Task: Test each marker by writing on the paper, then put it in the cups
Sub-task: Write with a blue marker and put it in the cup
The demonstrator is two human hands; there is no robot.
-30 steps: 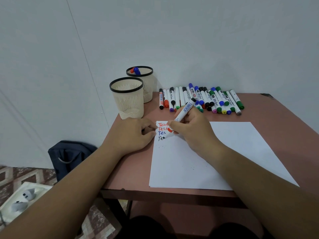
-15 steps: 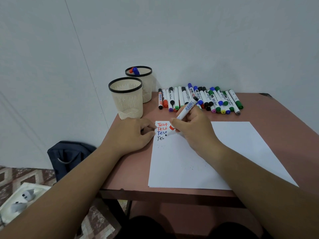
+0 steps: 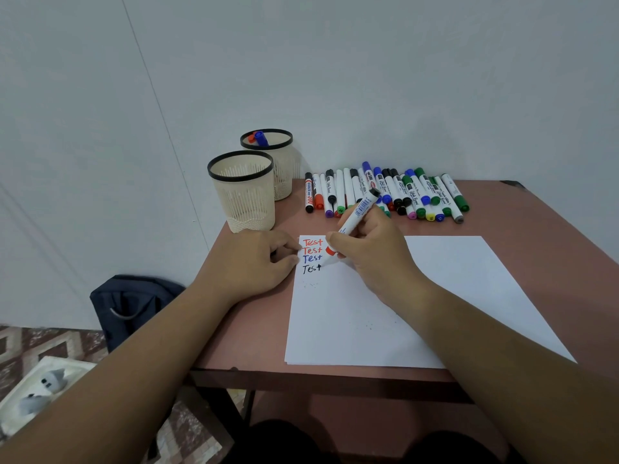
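**Black marker tip on the fourth "Test"**

On the pink-brown tabletop, a white sheet of paper lies flat, and its 11 o'clock corner carries four handwritten lines reading "Test": two in red, one in blue, one in black. The right hand has its fingers and thumb curled tight round a white-barrelled marker with a black end. The marker leans toward 1 o'clock, and its dark tip sits at the end of the black word. Something small and red shows tucked under the same fingers, close to the marker's lower end; what it is cannot be told.

The left hand rests at 9 o'clock of the writing, knuckles up, with loosely bent fingertips touching the paper's left edge and holding nothing.

At 12 o'clock of the paper, a row of capped white markers with black, blue, green, red, purple and yellow ends lies side by side along the table's far edge. At 10 o'clock of the paper stands a cream ribbed plastic cup with a black rim, which shows no contents from this angle. Just behind it, touching or nearly so, is a second matching cup with a blue and an orange-red marker end showing above its rim.

Down at 8 o'clock, beside the table, a dark navy bag sits on the patterned floor.
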